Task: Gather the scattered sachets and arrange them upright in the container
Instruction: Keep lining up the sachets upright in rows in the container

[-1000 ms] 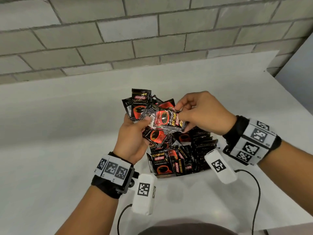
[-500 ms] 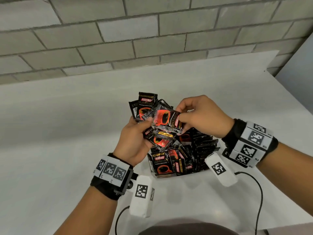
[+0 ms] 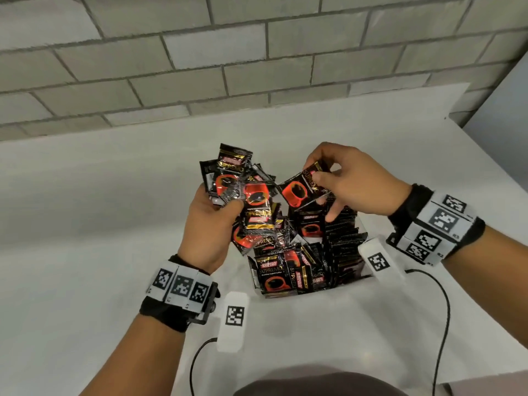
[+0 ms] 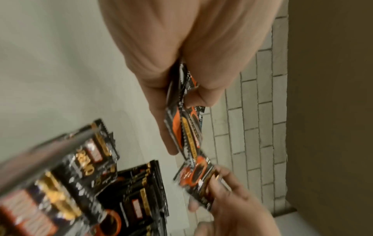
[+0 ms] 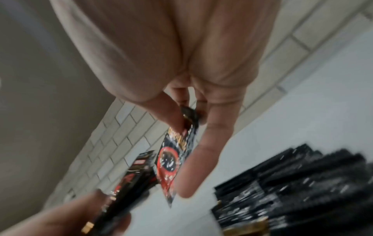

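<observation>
My left hand (image 3: 213,215) grips a fanned bunch of black-and-red coffee sachets (image 3: 237,181), also seen in the left wrist view as the bunch (image 4: 185,127). My right hand (image 3: 340,178) pinches a single sachet (image 3: 300,190) by its top edge, apart from the bunch and above the container; the right wrist view shows this sachet (image 5: 175,158) hanging from thumb and finger. Below both hands stands a clear container (image 3: 363,270) packed with sachets: a neat upright row (image 3: 343,241) on its right side, and looser, tilted ones (image 3: 280,275) on its left.
Everything stands on a white tabletop (image 3: 85,224) against a grey brick wall (image 3: 257,52). White tagged camera pods (image 3: 233,321) hang under both wrists, with black cables (image 3: 443,324) trailing toward the table's near edge.
My right hand has pulled one sachet out of the bunch and moved it right, away from my left hand. The left hand keeps holding the rest.
</observation>
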Tool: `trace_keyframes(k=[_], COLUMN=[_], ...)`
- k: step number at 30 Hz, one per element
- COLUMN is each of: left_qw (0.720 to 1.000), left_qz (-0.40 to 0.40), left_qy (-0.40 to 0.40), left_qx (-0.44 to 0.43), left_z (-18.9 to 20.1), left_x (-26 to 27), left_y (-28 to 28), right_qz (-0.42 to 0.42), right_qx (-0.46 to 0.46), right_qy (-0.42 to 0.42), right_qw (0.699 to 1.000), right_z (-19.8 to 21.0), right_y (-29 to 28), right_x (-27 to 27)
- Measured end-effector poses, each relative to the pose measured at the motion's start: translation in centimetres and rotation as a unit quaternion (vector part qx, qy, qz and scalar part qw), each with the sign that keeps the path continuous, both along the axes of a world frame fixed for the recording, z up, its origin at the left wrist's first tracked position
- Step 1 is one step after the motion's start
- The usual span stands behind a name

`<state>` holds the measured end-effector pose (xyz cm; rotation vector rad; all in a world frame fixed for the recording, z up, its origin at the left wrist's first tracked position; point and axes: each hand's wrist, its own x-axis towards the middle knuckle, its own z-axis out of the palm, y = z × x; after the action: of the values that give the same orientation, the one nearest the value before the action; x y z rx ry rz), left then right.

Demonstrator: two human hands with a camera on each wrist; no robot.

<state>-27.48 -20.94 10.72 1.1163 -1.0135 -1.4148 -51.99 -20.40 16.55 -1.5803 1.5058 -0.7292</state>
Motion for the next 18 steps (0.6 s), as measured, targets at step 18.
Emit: trace_keyframes(k=[18], left_qw=[0.998], left_qz=[0.022], left_qy=[0.038], left_qx=[0.042], left_z=[-0.3], left_x=[0.9], left_y=[-0.4], right_qz=[0.136], right_qx=[-0.135], right_qy=[0.32], right_qw=[0.928], right_z=[-4.0], right_y=[-0.5], right_x=[0.8])
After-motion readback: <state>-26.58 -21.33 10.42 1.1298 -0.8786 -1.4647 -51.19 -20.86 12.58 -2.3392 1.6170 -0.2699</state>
